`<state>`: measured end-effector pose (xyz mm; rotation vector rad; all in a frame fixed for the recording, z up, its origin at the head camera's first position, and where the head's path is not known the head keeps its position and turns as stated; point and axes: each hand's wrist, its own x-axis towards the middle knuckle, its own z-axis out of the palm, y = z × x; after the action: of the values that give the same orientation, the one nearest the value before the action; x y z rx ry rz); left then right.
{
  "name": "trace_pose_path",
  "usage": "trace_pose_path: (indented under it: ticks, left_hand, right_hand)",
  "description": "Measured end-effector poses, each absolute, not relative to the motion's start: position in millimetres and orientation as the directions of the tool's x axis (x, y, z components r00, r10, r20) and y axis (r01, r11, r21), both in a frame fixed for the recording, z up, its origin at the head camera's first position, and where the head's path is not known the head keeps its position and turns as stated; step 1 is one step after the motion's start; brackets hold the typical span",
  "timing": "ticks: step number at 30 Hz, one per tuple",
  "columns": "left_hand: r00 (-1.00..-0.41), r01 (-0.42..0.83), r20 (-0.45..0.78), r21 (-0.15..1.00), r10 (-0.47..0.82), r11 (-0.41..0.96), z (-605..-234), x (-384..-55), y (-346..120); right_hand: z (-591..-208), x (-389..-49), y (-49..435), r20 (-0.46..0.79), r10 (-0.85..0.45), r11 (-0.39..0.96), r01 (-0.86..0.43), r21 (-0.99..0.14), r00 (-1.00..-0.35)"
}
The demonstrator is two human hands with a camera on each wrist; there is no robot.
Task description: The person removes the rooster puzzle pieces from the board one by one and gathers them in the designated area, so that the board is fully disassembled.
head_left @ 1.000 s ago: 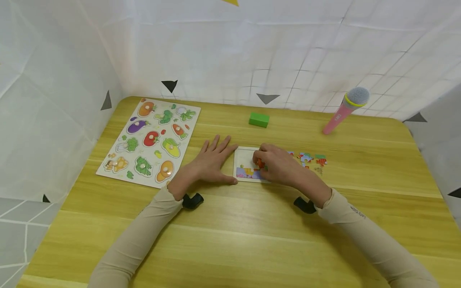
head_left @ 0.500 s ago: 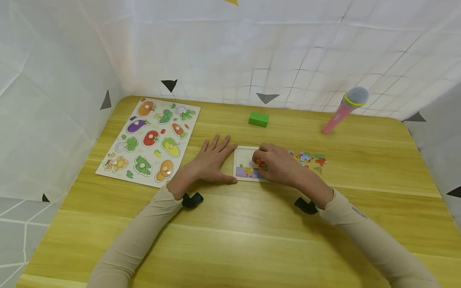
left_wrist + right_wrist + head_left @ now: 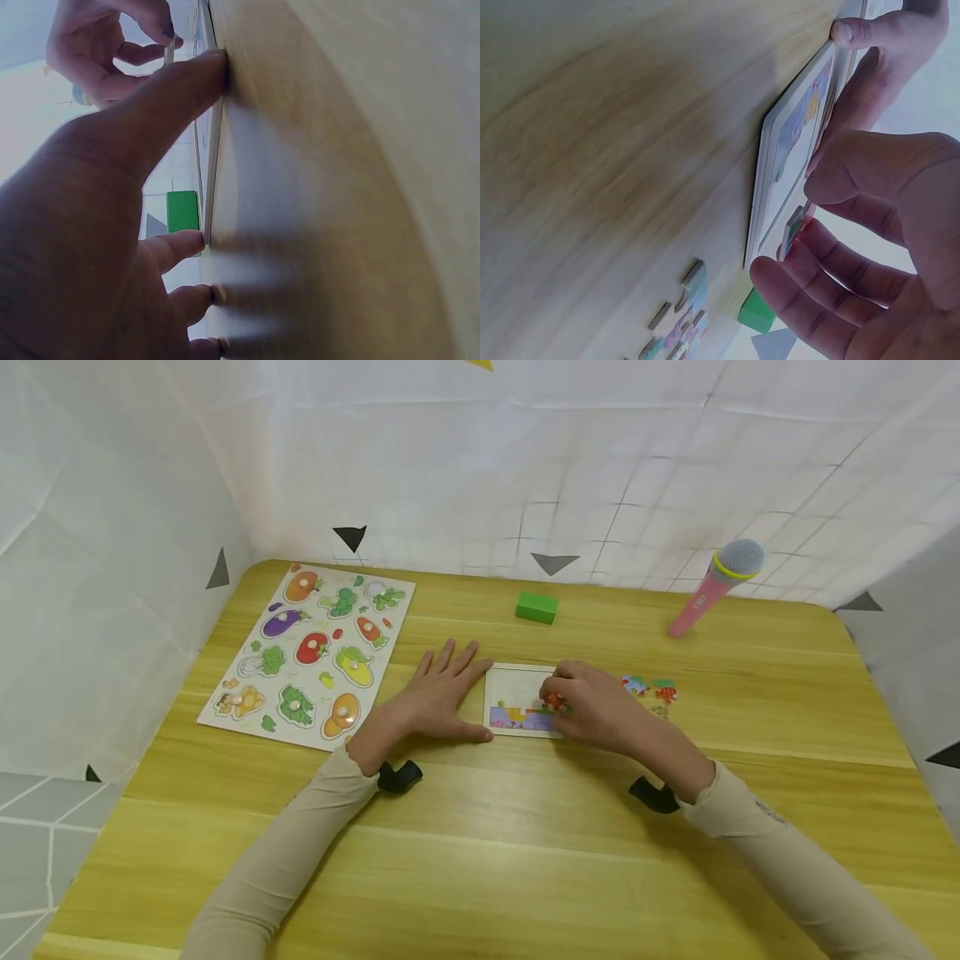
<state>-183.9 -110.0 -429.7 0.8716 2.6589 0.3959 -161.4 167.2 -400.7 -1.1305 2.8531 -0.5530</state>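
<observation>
A small white-framed puzzle tray [image 3: 517, 681] lies on the wooden table. Joined puzzle pieces [image 3: 517, 718] with a purple ground line its near side. My left hand [image 3: 438, 697] lies spread at the tray's left end, thumb and index fingertips touching the frame's corners. Over the tray's right part, my right hand [image 3: 600, 706] pinches a red and green puzzle piece [image 3: 793, 229] between thumb and fingers. In the right wrist view that piece is tilted, above the tray surface. The right hand hides the tray's right end in the head view.
Several loose puzzle pieces [image 3: 665, 692] lie right of the tray, partly behind the right hand. A green block [image 3: 536, 607] stands beyond the tray. A pink toy microphone [image 3: 708, 589] is at the back right. A vegetable peg board [image 3: 255, 727] lies at left.
My right hand has shifted slightly to the right along the tray, still pinching the puzzle piece, uncovering more of the joined pieces. The left hand has stayed in place.
</observation>
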Motion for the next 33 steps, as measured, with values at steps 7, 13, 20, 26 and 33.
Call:
trace_pose_path:
  ticks: [7, 13, 20, 26, 33]
  left_hand:
    - [-0.764, 0.520, -0.210, 0.359, 0.610, 0.775, -429.5, -183.4, -109.9]
    - [-0.764, 0.522, -0.209, 0.358, 0.611, 0.774, -428.9, -183.4, -109.6]
    - [-0.762, 0.524, -0.203, 0.366, 0.615, 0.769, -426.1, -182.4, -108.8]
    - [-0.762, 0.526, -0.199, 0.363, 0.616, 0.769, -425.7, -182.4, -109.6]
    - [-0.764, 0.523, -0.199, 0.368, 0.614, 0.769, -427.8, -182.3, -111.0]
  right_hand:
    - [-399.1, -158.1, 174.7, 0.112, -0.660, 0.680, -0.654, -0.333, -0.743]
    - [-397.8, -156.3, 183.4, 0.136, -0.659, 0.674, -0.661, -0.329, -0.740]
    - [-396.5, -154.1, 198.1, 0.120, -0.636, 0.705, -0.636, -0.314, -0.763]
    - [-397.1, -149.2, 212.2, 0.129, -0.606, 0.723, -0.611, -0.323, -0.785]
    - [-397.4, -142.3, 228.7, 0.157, -0.576, 0.734, -0.593, -0.332, -0.802]
